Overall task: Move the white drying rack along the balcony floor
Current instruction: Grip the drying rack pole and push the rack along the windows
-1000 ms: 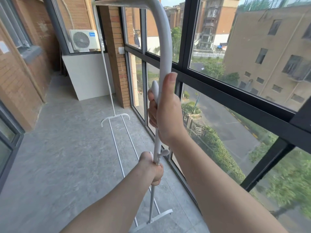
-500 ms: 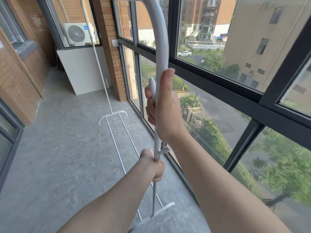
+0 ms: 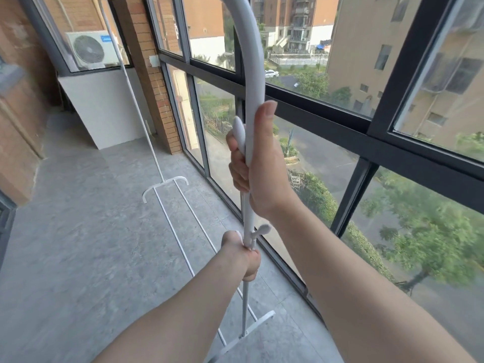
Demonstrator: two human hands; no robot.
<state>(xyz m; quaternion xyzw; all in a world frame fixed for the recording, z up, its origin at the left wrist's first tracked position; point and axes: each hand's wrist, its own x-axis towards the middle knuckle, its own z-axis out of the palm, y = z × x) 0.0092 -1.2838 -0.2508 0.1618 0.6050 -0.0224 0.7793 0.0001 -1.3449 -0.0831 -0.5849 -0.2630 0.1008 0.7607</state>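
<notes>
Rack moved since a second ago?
Yes. The drying rack has come toward the camera: the floor gap between its far foot and the brick pillar has widened.

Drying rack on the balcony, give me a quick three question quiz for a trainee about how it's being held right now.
1. True or false: both hands grip the same upright pole of the rack.
2. Which hand sits higher on the pole? A) left hand B) right hand
3. Fill in: the rack stands between the person and the air conditioner, running alongside the ____.

Key: 1 true; 2 B; 3 window
</notes>
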